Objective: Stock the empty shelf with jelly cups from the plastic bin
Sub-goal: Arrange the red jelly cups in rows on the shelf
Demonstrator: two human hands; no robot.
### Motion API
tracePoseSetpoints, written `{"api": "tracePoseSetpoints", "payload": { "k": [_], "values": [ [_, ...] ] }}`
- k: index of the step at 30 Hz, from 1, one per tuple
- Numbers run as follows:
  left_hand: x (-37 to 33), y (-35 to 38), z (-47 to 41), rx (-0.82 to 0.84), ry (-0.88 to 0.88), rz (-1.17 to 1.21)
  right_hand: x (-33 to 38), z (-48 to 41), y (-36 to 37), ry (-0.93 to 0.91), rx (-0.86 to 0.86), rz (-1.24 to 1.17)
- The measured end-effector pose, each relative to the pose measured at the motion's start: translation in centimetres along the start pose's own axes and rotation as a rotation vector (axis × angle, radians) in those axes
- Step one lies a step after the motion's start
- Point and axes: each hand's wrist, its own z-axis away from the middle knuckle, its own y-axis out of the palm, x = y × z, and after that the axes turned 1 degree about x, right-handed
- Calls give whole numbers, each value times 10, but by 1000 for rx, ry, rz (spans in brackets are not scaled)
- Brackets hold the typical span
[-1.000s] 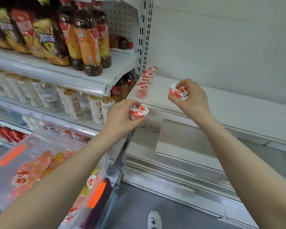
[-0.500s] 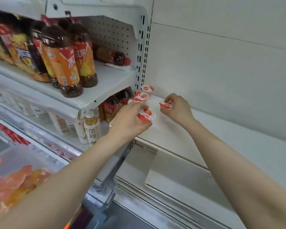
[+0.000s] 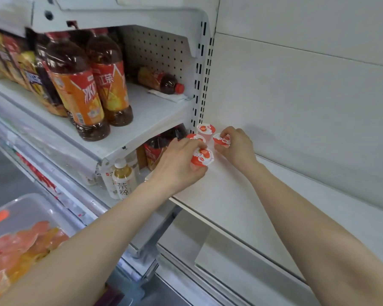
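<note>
My left hand grips a red-lidded jelly cup low over the white shelf, near its left end. My right hand pinches a second jelly cup further back, close to the shelf's rear wall. Two more jelly cups stand in a row at the shelf's left edge, one at the back and one partly hidden behind my left fingers. The clear plastic bin with orange and red jelly cups sits at the lower left.
Large tea bottles stand on the neighbouring shelf to the left, one bottle lying on its side at the back. Smaller bottles fill the level below. A slotted white upright divides the two bays. The white shelf runs on to the right.
Both hands have gone down and deeper onto the shelf with their cups. The right hand's cup now sits beside the row at the back. The view has closed in on the shelf.
</note>
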Motion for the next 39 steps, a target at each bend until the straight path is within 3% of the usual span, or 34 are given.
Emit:
{"api": "tracePoseSetpoints", "payload": {
  "k": [11,28,39],
  "values": [
    [-11,24,-39,22,65,-147,-27,14,-32,-203,34,209],
    [-14,40,-50,75,-86,-207,-46,31,-46,-218,-19,282],
    [-10,22,-39,52,42,-182,-20,48,-59,-282,-49,364]
  ]
}}
